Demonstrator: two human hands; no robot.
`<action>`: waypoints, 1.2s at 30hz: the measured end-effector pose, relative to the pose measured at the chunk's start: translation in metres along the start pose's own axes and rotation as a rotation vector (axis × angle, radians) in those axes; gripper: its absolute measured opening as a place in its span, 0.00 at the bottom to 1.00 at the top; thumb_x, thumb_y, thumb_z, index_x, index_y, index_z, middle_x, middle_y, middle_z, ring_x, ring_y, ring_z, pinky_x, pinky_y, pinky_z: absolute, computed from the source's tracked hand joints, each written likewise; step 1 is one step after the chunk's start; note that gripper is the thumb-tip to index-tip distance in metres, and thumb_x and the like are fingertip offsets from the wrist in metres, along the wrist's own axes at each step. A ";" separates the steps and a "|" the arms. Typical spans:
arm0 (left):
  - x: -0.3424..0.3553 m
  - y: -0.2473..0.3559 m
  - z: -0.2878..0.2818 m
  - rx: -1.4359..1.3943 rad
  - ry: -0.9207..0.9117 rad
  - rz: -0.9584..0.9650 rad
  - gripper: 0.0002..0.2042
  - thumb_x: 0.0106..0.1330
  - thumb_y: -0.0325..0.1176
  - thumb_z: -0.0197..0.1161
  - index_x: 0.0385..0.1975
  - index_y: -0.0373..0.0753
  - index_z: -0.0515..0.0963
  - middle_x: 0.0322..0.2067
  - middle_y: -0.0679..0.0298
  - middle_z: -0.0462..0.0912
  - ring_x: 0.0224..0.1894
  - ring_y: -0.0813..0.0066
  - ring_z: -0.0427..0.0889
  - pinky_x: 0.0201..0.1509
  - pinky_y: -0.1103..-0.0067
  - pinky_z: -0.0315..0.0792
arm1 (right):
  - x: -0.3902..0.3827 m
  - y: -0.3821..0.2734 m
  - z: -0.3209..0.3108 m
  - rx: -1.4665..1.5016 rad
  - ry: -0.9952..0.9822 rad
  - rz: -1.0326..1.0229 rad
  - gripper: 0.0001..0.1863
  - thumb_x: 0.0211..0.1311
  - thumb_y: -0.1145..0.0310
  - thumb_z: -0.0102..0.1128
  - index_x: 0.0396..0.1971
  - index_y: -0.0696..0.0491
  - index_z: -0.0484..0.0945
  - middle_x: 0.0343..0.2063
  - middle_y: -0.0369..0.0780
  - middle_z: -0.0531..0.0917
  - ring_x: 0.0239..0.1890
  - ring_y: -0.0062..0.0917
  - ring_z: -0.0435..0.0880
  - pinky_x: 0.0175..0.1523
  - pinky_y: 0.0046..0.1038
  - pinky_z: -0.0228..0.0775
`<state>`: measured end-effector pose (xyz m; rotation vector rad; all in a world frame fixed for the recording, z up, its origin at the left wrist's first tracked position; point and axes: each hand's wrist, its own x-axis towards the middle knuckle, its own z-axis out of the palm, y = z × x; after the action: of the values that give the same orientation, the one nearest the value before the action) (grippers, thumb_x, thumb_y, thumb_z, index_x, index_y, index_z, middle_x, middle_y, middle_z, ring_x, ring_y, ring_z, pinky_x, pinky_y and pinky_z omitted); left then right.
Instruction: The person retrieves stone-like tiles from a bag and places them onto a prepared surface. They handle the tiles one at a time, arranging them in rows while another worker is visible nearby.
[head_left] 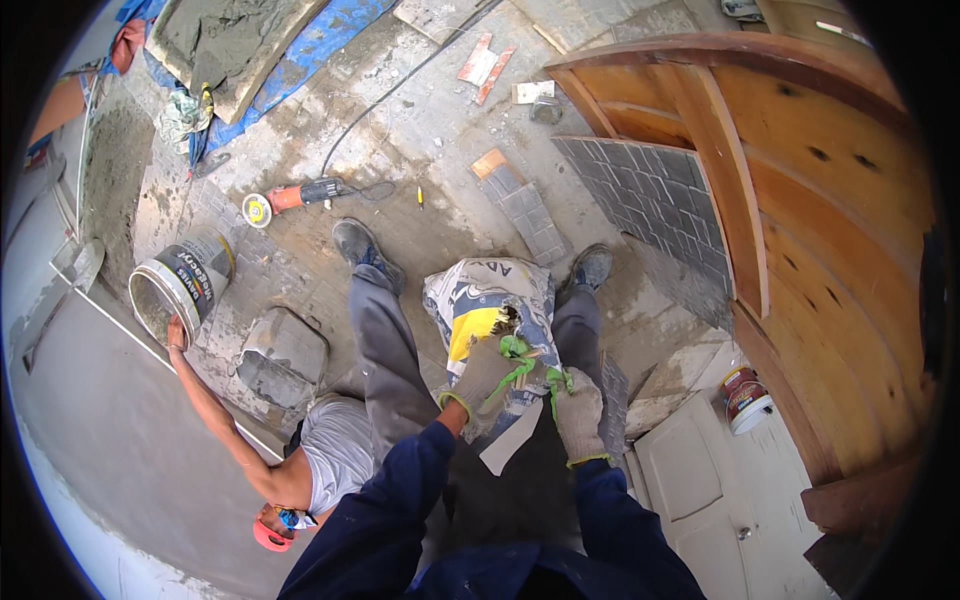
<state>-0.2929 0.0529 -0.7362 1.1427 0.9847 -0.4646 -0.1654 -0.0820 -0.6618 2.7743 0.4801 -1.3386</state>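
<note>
A white, yellow and blue printed sack (495, 283) stands between my feet, with a ragged dark hole in its side. My left hand (478, 378), in a grey knit glove, is closed at the sack's upper part on a green strip (522, 368). Close beside it, my right hand (579, 418), gloved likewise, is closed on another part of the green material. The fingertips of both hands are partly hidden. Below them hangs a pale flap (511, 441), whose attachment I cannot make out.
At left a co-worker's hand (177, 332) touches a white bucket (190, 275), near a grey-crusted container (283, 357). Ahead lie an angle grinder (292, 197) with its cord and a tiled strip (520, 207). A wooden frame (742, 180), tiled panel (655, 195) and paint bucket (745, 398) stand at right.
</note>
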 end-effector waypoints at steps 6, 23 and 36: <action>-0.005 0.000 0.025 0.337 0.220 -0.247 0.22 0.58 0.42 0.73 0.46 0.33 0.78 0.38 0.42 0.85 0.43 0.43 0.86 0.46 0.58 0.80 | 0.005 -0.009 -0.001 -0.058 0.011 -0.124 0.16 0.63 0.58 0.65 0.40 0.56 0.84 0.39 0.50 0.86 0.45 0.47 0.85 0.51 0.44 0.76; -0.107 0.010 -0.017 0.418 0.200 -0.119 0.16 0.63 0.43 0.64 0.47 0.46 0.85 0.47 0.58 0.87 0.58 0.57 0.80 0.64 0.63 0.71 | 0.013 -0.028 0.018 0.002 0.012 0.011 0.22 0.60 0.52 0.69 0.27 0.60 0.83 0.24 0.51 0.83 0.30 0.49 0.83 0.39 0.45 0.73; -0.108 0.034 -0.023 0.750 -0.008 0.335 0.18 0.68 0.46 0.60 0.52 0.43 0.80 0.58 0.60 0.81 0.63 0.57 0.76 0.66 0.62 0.69 | 0.026 0.039 0.015 0.691 0.047 -0.038 0.20 0.63 0.68 0.72 0.50 0.63 0.81 0.39 0.45 0.89 0.36 0.28 0.85 0.43 0.31 0.76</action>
<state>-0.3335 0.0697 -0.6289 1.9383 0.5901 -0.5825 -0.1507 -0.1148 -0.6960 3.3389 0.0638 -1.7154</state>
